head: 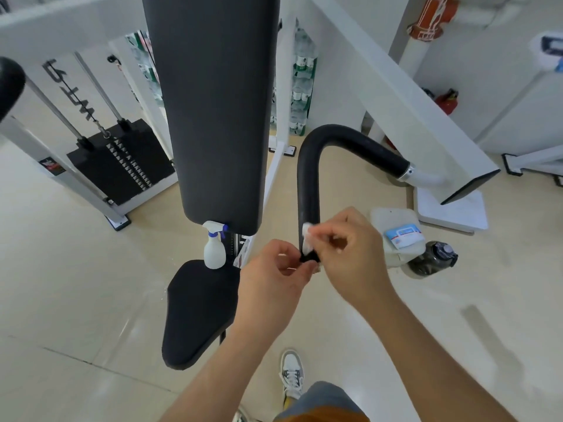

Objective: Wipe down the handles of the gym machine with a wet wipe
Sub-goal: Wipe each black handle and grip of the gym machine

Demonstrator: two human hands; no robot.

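Wiping is under way: the right hand [350,254] has its grip pinched on a crumpled white wet wipe [307,237], pressed to the lower end of the curved black foam-covered handle [308,178]. The left hand [274,272] curls at that handle's tip; whether its grip truly holds it, I cannot tell. Next, I'd say, the wipe must travel up round the bend. Left of the handle stands a white spray bottle [214,251]; right of it lies a blue-and-white wipes pack [403,236]; beneath is a glossy beige tiled floor [76,284].

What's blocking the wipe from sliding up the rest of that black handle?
Nothing visible. The right hand presses the wet wipe on the handle near its lower end; the left hand holds the tip below it.
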